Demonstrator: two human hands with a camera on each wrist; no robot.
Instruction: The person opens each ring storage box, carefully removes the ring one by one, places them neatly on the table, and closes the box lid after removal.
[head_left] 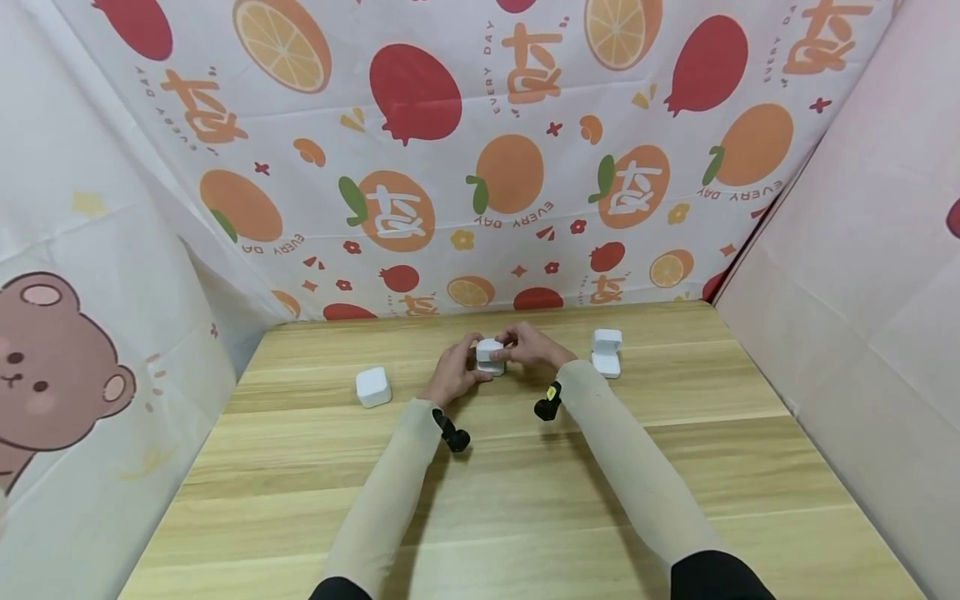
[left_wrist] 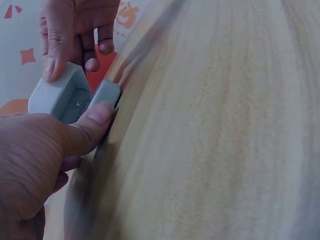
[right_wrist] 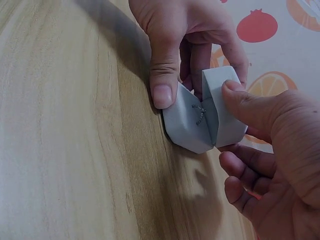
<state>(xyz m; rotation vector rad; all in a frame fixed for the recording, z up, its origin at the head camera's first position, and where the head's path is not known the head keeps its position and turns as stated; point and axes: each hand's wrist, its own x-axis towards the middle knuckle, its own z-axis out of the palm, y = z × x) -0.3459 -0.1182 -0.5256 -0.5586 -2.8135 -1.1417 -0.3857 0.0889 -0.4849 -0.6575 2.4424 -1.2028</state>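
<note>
At the table's back, a small white ring box [head_left: 490, 348] stands partly open between the two hands. In the right wrist view, a thin silver ring [right_wrist: 200, 115] with tiny stones sits in its slot inside. The left hand [head_left: 452, 374] grips the box's base, thumb [left_wrist: 101, 114] pressed on the base's front edge. From the other side, the right hand [head_left: 528, 345] holds the raised lid, with its thumb [right_wrist: 239, 95] on the lid's outer face. Its other fingers are partly hidden in the head view.
A closed white box [head_left: 372, 387] lies to the left on the wooden table [head_left: 525, 500]. An open white box [head_left: 606, 360] stands to the right with its lid up. A fruit-printed cloth [head_left: 450, 208] hangs behind the table's back edge.
</note>
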